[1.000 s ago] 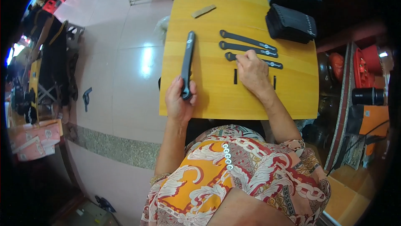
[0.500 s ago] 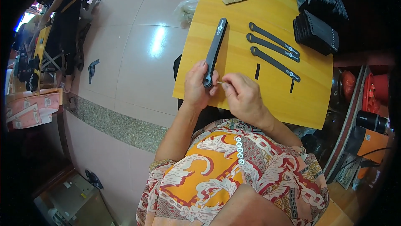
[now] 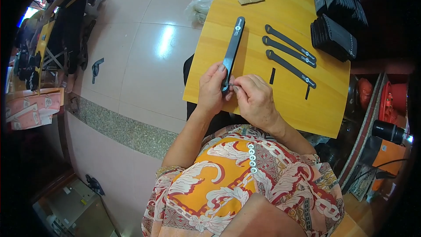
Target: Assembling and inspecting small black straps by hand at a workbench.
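Strap bundle, dark (image 3: 233, 44): above bench (image 3: 289, 114), left side; near end clasped in left hand's (image 3: 211, 89) grip. Right hand (image 3: 255, 100): pinched alongside, contents indiscernible. Risk: left grip slackening, straps fanning apart.

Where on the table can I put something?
The yellow wooden table has bare room at its lower-right corner, below the rightmost short black strip, and between the long dark strap bundle in the left hand and the three flat black straps. Crowded: the upper right, with stacked black pieces, and around the right hand.
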Action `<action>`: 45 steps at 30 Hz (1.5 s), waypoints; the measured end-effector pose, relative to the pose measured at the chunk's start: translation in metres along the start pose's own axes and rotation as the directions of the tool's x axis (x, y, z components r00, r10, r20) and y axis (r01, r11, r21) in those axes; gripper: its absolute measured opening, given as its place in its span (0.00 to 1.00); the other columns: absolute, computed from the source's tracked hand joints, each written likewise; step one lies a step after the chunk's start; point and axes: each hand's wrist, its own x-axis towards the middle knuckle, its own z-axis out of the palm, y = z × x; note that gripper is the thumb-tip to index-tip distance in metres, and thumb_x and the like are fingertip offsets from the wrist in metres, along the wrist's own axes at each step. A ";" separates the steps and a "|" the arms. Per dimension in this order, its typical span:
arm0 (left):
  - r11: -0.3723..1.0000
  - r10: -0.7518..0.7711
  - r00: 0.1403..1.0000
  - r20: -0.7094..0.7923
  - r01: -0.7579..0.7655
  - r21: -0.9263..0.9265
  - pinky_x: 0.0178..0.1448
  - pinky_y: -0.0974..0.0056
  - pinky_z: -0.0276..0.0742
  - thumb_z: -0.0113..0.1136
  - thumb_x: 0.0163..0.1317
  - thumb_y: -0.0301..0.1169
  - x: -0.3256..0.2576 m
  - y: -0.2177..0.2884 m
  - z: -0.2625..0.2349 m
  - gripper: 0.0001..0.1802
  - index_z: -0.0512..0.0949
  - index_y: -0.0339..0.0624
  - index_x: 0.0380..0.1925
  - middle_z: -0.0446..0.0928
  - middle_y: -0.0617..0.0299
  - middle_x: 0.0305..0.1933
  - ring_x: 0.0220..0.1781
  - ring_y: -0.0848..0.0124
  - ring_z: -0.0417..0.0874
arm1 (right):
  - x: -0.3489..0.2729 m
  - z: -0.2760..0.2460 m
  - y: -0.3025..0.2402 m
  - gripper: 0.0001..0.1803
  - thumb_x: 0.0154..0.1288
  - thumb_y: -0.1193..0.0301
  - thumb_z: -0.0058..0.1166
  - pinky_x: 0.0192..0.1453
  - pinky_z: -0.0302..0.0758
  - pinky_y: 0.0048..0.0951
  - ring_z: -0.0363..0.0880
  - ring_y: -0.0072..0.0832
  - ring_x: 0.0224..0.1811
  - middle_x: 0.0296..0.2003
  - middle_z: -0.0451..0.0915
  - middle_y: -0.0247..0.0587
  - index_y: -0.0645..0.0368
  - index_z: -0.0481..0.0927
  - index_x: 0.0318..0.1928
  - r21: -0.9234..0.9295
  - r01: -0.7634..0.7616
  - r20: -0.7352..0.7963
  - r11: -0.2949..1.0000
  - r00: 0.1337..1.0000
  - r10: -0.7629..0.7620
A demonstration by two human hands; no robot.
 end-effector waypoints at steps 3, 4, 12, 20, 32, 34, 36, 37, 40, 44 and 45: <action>1.000 -0.005 1.000 -0.003 0.005 0.002 0.15 0.74 0.62 0.43 0.66 0.34 -0.001 0.001 0.002 0.14 0.69 0.37 0.44 0.70 0.61 0.20 0.15 0.77 0.67 | 0.000 -0.001 0.001 0.10 0.47 0.83 0.51 0.36 0.70 0.40 0.73 0.44 0.32 0.28 0.74 0.47 0.63 0.73 0.33 0.007 0.017 -0.003 1.000 1.000 -0.017; 1.000 -0.006 1.000 -0.005 0.006 -0.007 0.15 0.75 0.62 0.42 0.66 0.34 -0.001 0.001 0.003 0.13 0.69 0.37 0.43 0.70 0.62 0.20 0.14 0.78 0.66 | 0.000 -0.001 0.001 0.10 0.47 0.83 0.51 0.36 0.70 0.40 0.73 0.44 0.32 0.28 0.74 0.47 0.63 0.73 0.33 0.007 0.017 -0.003 1.000 1.000 -0.017; 0.999 -0.027 1.000 -0.010 0.027 0.024 0.15 0.75 0.62 0.42 0.66 0.34 -0.001 0.002 0.003 0.13 0.69 0.37 0.44 0.70 0.63 0.21 0.16 0.79 0.68 | 0.002 -0.005 0.005 0.10 0.46 0.84 0.51 0.35 0.70 0.39 0.73 0.44 0.31 0.27 0.74 0.47 0.64 0.73 0.33 0.028 0.050 0.046 0.998 0.998 -0.051; 0.999 -0.043 0.999 0.017 0.043 -0.003 0.15 0.75 0.63 0.43 0.66 0.34 0.000 0.002 0.000 0.12 0.70 0.38 0.43 0.70 0.63 0.21 0.17 0.78 0.69 | 0.000 -0.003 0.005 0.09 0.47 0.84 0.51 0.35 0.70 0.40 0.74 0.45 0.31 0.28 0.75 0.48 0.64 0.73 0.33 0.067 0.037 0.022 0.997 0.999 -0.038; 0.995 -0.062 0.996 0.065 0.067 -0.068 0.16 0.74 0.64 0.43 0.66 0.34 0.001 0.005 -0.004 0.12 0.69 0.37 0.43 0.71 0.61 0.22 0.18 0.77 0.70 | 0.000 -0.002 0.003 0.10 0.48 0.84 0.51 0.35 0.71 0.40 0.74 0.45 0.32 0.28 0.75 0.48 0.64 0.73 0.34 0.083 0.062 0.016 0.995 0.998 -0.063; 0.995 -0.059 0.996 0.060 0.063 -0.073 0.16 0.74 0.63 0.43 0.66 0.34 0.001 0.003 -0.004 0.12 0.69 0.37 0.42 0.71 0.62 0.22 0.17 0.77 0.69 | 0.000 -0.002 0.003 0.10 0.48 0.84 0.51 0.35 0.71 0.40 0.74 0.45 0.31 0.28 0.75 0.48 0.64 0.73 0.34 0.070 0.067 0.011 0.995 0.998 -0.068; 0.997 -0.049 0.997 0.056 0.052 -0.060 0.16 0.74 0.63 0.43 0.66 0.34 0.001 0.002 -0.004 0.12 0.69 0.37 0.42 0.71 0.62 0.22 0.17 0.77 0.69 | 0.001 -0.002 0.004 0.10 0.48 0.84 0.51 0.35 0.71 0.40 0.74 0.45 0.31 0.28 0.75 0.48 0.64 0.73 0.34 0.058 0.059 0.025 0.997 0.998 -0.061; 0.998 -0.038 0.998 0.053 0.041 -0.047 0.16 0.74 0.63 0.43 0.67 0.34 0.001 0.002 -0.003 0.12 0.69 0.37 0.41 0.71 0.62 0.22 0.16 0.78 0.69 | 0.000 -0.002 0.004 0.10 0.48 0.84 0.51 0.35 0.71 0.40 0.74 0.45 0.31 0.28 0.75 0.48 0.64 0.73 0.34 0.058 0.059 0.025 0.997 0.998 -0.061; 0.999 -0.030 0.998 0.063 0.032 -0.039 0.16 0.75 0.63 0.43 0.67 0.34 0.001 0.002 -0.002 0.12 0.69 0.38 0.41 0.71 0.63 0.22 0.16 0.78 0.69 | 0.000 -0.002 0.005 0.10 0.48 0.84 0.51 0.35 0.71 0.40 0.74 0.45 0.31 0.28 0.75 0.48 0.64 0.73 0.34 0.060 0.057 0.029 0.997 0.998 -0.059; 0.998 -0.042 0.997 0.065 0.045 -0.048 0.16 0.75 0.63 0.43 0.67 0.34 0.002 0.002 -0.004 0.11 0.69 0.38 0.41 0.71 0.63 0.22 0.16 0.78 0.69 | 0.001 -0.003 0.004 0.06 0.52 0.83 0.52 0.34 0.71 0.35 0.75 0.42 0.31 0.27 0.75 0.47 0.66 0.74 0.33 0.130 0.007 0.037 0.992 0.999 -0.011; 0.998 -0.039 0.997 0.065 0.042 -0.038 0.16 0.75 0.63 0.43 0.66 0.34 0.001 0.003 -0.003 0.11 0.69 0.38 0.41 0.71 0.63 0.22 0.17 0.78 0.69 | 0.001 -0.003 0.004 0.06 0.52 0.83 0.52 0.34 0.71 0.35 0.75 0.42 0.31 0.27 0.75 0.47 0.65 0.74 0.33 0.148 -0.014 0.047 0.989 0.999 0.007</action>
